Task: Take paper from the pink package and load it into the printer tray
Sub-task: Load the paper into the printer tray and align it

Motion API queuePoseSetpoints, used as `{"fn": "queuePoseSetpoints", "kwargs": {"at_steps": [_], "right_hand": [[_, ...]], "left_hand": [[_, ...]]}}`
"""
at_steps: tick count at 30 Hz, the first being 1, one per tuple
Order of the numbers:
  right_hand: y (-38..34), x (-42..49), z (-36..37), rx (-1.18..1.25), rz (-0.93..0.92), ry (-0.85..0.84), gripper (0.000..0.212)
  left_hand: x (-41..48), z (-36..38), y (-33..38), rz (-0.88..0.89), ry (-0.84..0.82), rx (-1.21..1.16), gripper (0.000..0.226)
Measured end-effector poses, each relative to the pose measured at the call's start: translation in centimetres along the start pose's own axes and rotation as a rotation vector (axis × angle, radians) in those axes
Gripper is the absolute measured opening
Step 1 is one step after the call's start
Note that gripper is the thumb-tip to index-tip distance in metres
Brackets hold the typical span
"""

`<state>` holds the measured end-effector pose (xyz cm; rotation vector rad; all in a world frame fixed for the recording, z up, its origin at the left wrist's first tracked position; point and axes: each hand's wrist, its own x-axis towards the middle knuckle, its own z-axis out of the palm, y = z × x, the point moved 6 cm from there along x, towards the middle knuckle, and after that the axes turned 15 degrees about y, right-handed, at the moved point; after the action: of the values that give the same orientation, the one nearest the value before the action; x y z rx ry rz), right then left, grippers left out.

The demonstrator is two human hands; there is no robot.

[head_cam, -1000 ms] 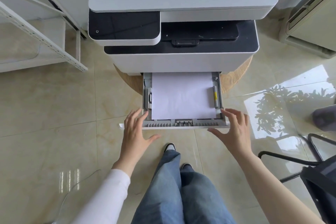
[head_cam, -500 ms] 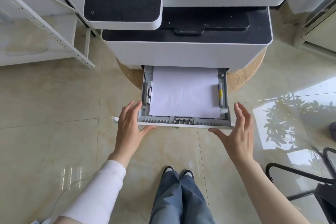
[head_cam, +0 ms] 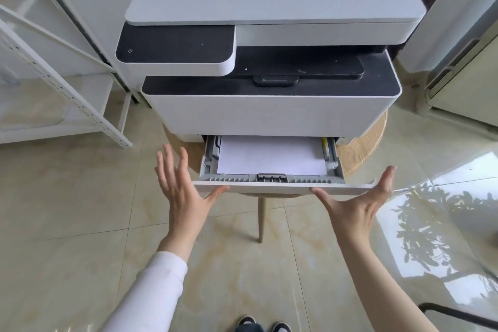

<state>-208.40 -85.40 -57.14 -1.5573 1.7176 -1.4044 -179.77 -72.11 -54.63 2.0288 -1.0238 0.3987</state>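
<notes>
A white and black printer [head_cam: 269, 113] stands on a round wooden stool [head_cam: 361, 151]. Its grey paper tray [head_cam: 269, 182] sticks out partway from the bottom, and a stack of white paper [head_cam: 272, 155] lies flat inside it. My left hand [head_cam: 183, 191] is spread flat at the tray's front left corner, thumb against the front panel. At the front right corner my right hand [head_cam: 358, 205] is spread too, with its thumb under the panel's edge. Neither hand holds anything. No pink package shows in this view.
A white metal shelf frame [head_cam: 67, 94] stands to the left on the glossy tiled floor [head_cam: 80, 224]. A white cabinet or appliance [head_cam: 463, 83] is at the right. A black chair frame [head_cam: 458, 315] shows at the lower right. My shoes [head_cam: 264, 326] are at the bottom edge.
The tray has slid further into the printer, so less paper shows. Both hands moved forward with its front panel, and the view came closer to the printer.
</notes>
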Motion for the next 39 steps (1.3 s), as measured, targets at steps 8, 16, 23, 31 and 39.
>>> {"fn": "queuePoseSetpoints", "kwargs": {"at_steps": [8,16,23,31,39], "right_hand": [[0.2,3.2,4.2,0.137,0.121,-0.039,0.139],[0.3,5.0,5.3,0.145,0.088,-0.019,0.137],[1.8,7.5,4.6,0.232,0.089,-0.213,0.094],[1.9,8.8,5.2,0.184,0.084,-0.096,0.075],[2.2,9.7,6.5,0.238,0.164,0.012,0.069]], "left_hand": [[4.2,2.7,-1.9,0.01,0.123,-0.118,0.123],[6.5,4.6,-5.5,-0.207,0.033,-0.437,0.136],[6.8,4.3,-5.7,-0.245,-0.037,-0.591,0.119],[7.6,4.8,-6.5,-0.331,0.006,-0.445,0.095],[8.2,6.0,-7.2,-0.412,0.124,-0.524,0.092]]}}
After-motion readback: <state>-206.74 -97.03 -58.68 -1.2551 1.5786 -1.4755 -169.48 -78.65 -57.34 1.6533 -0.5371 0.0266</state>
